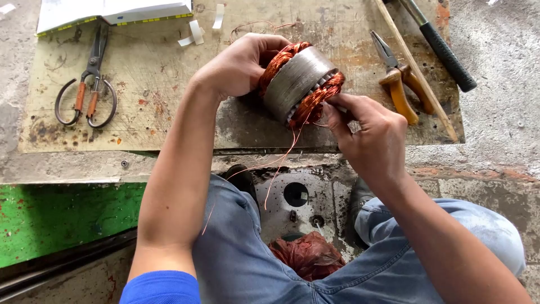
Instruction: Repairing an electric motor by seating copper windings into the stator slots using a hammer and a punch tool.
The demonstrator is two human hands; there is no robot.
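1. A motor stator, a grey steel ring with copper windings bulging from both ends, is held tilted just above the near edge of a worn work board.
2. The left hand grips the far end of the stator, its fingers curled over the copper coil there and pressed against it.
3. The right hand is at the near end; its thumb and forefinger are pressed together, pinching at the coil edge where thin copper wire trails down toward the lap.
4. The stator thus sits between the two hands, touching both.
5. Orange-handled pliers lie just right of the right hand, beside a wooden stick and a black-handled hammer.
6. Scissors lie well apart at the left of the board, below an open book.
7. A reddish plastic bag lies between the knees.
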